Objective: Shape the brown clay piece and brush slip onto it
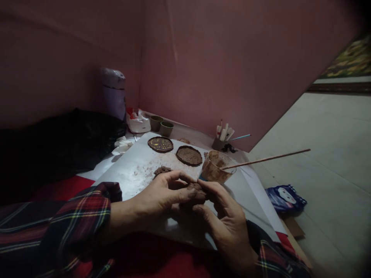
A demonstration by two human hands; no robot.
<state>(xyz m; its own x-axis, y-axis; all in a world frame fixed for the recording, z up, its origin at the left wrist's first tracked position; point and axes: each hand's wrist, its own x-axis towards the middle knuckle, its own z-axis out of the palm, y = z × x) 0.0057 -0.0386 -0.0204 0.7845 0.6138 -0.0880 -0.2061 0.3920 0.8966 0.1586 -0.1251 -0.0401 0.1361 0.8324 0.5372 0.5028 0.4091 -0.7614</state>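
Between my two hands is a lump of brown clay (197,194), held above the near part of the white sheet (127,173). The thumb and fingers of my left hand (165,191) press on it from the left. From the right, my right hand (224,216) curls its fingertips and thumb against it. Just beyond my left fingers lies a crumbly brown heap (162,170). Farther back rest two flat brown discs with raised rims: one disc with yellow specks (160,144), and one plain disc (189,155).
A smeared clear tub (216,170) with a long stick (269,157) stands right of the discs. At the back are two small cups (166,129), a holder of pens (219,143) and white tissue (123,144). A black bag (58,143) lies left; a blue packet (285,199) sits right.
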